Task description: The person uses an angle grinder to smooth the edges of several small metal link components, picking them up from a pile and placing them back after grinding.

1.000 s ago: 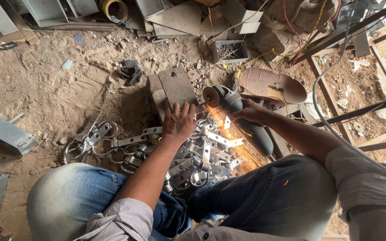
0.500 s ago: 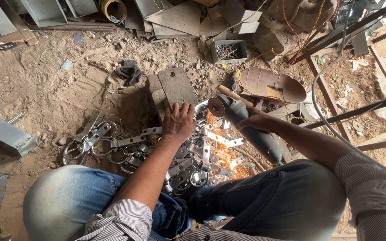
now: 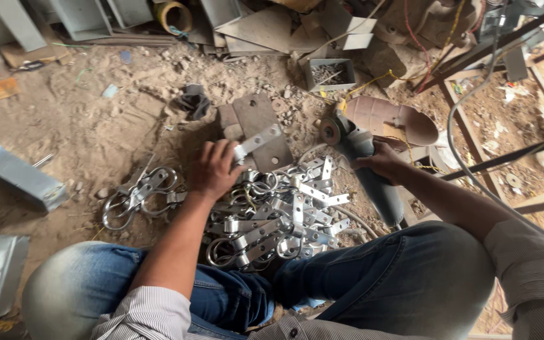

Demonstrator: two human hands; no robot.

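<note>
Gripping w/ both hands, one person sits on sandy ground, head view only. Left hand (image 3: 214, 169) pinches 1 flat metal strap piece (image 3: 257, 141) by its near end; strap is pale silver, has holes, angled up to the right, far end over 1 brown steel plate (image 3: 256, 126) lying flat on the ground. Right hand (image 3: 382, 162) is wrapped closed around the grey body of 1 angle grinder (image 3: 363, 165); its disc (image 3: 330, 132) points away from the person, lifted just right of the plate, apart from the strap.

Counts: pile of clamps (image 3: 284, 217), too many to count, shiny rings and strips tangled, between the knees and touching the plate's near edge. About 3 more ring clamps (image 3: 135, 198) loose, left of the pile. 1 small box of nails (image 3: 330, 74) beyond the plate. 1 dark rag (image 3: 193, 101) far-left of the plate. 1 sandal (image 3: 388, 119) just behind the grinder.

Room: bare sand open to the left of the plate as far as 1 sheet-metal channel (image 3: 20, 176) near the left edge. Right side tight: dark cable (image 3: 467, 157) and rusty frame bars (image 3: 505, 157) close by the right forearm. Far edge crowded w/ scrap.
</note>
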